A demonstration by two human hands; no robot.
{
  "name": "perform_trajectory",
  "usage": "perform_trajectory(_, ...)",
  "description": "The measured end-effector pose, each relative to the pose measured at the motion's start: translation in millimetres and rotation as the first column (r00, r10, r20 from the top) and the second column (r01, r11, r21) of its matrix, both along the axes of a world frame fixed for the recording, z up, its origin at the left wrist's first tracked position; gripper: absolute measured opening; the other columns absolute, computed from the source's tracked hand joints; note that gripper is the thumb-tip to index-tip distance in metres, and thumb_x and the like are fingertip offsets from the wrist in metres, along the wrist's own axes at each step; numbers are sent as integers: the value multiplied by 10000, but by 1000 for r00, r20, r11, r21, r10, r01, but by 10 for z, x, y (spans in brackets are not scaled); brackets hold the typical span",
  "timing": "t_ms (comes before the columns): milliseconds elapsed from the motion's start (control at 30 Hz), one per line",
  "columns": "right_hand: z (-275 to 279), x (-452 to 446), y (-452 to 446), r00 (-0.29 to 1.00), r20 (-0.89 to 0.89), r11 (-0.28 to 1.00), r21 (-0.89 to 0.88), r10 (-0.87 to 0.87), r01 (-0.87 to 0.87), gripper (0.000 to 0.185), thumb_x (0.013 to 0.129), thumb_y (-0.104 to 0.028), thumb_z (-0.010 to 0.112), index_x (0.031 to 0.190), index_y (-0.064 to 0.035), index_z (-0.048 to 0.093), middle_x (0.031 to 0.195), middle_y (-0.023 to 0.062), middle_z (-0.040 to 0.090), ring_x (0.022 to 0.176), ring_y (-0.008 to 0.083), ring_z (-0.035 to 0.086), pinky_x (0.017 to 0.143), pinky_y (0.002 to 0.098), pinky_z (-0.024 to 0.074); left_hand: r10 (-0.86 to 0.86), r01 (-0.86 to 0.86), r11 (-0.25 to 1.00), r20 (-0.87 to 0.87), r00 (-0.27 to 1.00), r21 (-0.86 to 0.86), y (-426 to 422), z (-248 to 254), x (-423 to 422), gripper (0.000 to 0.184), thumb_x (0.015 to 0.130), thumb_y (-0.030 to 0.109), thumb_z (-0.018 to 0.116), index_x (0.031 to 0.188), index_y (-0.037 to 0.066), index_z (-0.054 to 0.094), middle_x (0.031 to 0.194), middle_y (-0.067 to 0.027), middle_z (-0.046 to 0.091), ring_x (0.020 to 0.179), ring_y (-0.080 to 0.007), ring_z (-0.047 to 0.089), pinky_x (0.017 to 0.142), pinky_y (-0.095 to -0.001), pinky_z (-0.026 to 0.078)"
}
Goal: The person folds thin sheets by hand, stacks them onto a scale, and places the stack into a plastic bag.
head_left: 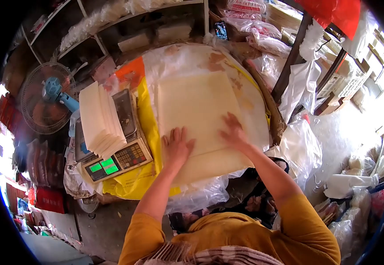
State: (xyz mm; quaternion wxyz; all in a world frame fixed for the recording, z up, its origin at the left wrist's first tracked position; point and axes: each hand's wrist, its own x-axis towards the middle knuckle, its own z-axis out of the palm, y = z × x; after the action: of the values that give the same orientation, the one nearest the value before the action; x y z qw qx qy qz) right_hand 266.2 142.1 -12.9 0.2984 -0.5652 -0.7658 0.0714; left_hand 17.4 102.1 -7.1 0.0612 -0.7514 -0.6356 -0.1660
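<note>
A broad, flat pile of thin cream-coloured sheets (201,104) lies in front of me on the covered table. My left hand (178,146) rests on the pile's near left part, palm down with fingers apart. Near the right edge, my right hand (235,131) also lies on the top sheet, its fingers spread. Neither hand grips anything. To the left, a digital scale (134,154) with lit green displays carries a stack of folded pale sheets (99,119). Whether the pile's sheets are paper or another material, I cannot tell.
Yellow plastic (145,119) covers the table between scale and pile. A blue fan (53,90) stands at the far left. Behind are shelves (152,20) and a phone with a lit screen (220,30). Clear plastic bags (300,143) hang at the right, near a dark post (292,59).
</note>
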Motion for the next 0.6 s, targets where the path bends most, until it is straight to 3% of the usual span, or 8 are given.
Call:
perform_trajectory(33, -2, 41, 8, 985, -168, 999, 26, -37, 42, 543, 869, -259, 597, 1350, -84, 415, 1378, 186, 411, 1280, 319, 398, 1011, 461, 362, 26, -28, 998, -35, 999, -60, -65, 242, 65, 560, 859, 431, 576, 1292, 87, 490, 1215, -190, 511, 1188, -312, 456, 983, -516, 328)
perform_trajectory(133, 412, 58, -357, 778, -438, 837, -510, -450, 197, 515, 826, -149, 658, 1296, -57, 468, 1148, 122, 601, 1021, 247, 599, 812, 355, 504, -4, 4, 999, -9, 1000, -42, -210, 114, 81, 535, 837, 431, 608, 1230, 75, 534, 1010, -178, 557, 974, -311, 537, 826, -483, 413)
perform_trajectory(200, 408, -60, -607, 728, -566, 783, -619, -388, -64, 490, 820, -116, 655, 1275, -50, 488, 1002, 63, 633, 892, 201, 619, 728, 313, 513, -130, 154, 983, 217, 968, -98, -359, 21, 112, 493, 834, 399, 628, 1167, 42, 557, 912, -177, 552, 825, -320, 561, 699, -406, 461)
perform_trajectory(300, 363, -295, -705, 466, -802, 760, -552, -372, -342, 461, 841, -104, 633, 1276, -44, 495, 946, 37, 638, 836, 129, 603, 696, 288, 510, -53, 249, 898, 474, 879, -362, -622, 414, 253, 492, 847, 331, 636, 1184, -14, 539, 1068, -219, 573, 979, -342, 578, 853, -433, 454)
perform_trajectory(333, 370, -361, -704, 337, -866, 772, -489, -370, -407, 452, 853, -106, 624, 1282, -43, 494, 955, 38, 632, 841, 104, 589, 701, 286, 506, 0, 334, 887, 722, 692, -320, -665, 466, 244, 509, 826, 259, 645, 1231, -13, 500, 1128, -195, 555, 1036, -310, 555, 876, -401, 449)
perform_trajectory(433, 783, -458, -653, 517, -825, 697, -510, -229, -505, 495, 888, -132, 611, 1341, -44, 433, 1044, 89, 631, 889, 138, 611, 733, 297, 514, 142, 391, 918, 972, -185, -60, -811, 591, 38, 680, 762, 42, 674, 1374, -9, 381, 1310, -125, 499, 1206, -212, 487, 943, -303, 434)
perform_trajectory(533, 1219, -715, -709, 336, -927, 712, -348, -166, -609, 548, 913, -156, 592, 1389, -28, 353, 1107, 132, 624, 927, 191, 633, 756, 302, 522, -138, 134, 981, 989, -46, 143, -724, 1093, -497, 789, 742, -59, 625, 1445, 34, 279, 1335, -93, 488, 1179, -181, 506, 988, -302, 411)
perform_trajectory(600, 1226, -680, -700, 418, -903, 660, -377, -103, -650, 547, 928, -147, 567, 1396, -8, 321, 1125, 153, 620, 921, 214, 647, 759, 302, 529, -198, 3, 980, 979, 46, 198, -637, 1647, -998, 782, 745, -65, 608, 1445, 35, 276, 1321, -96, 504, 1156, -182, 528, 977, -299, 429)
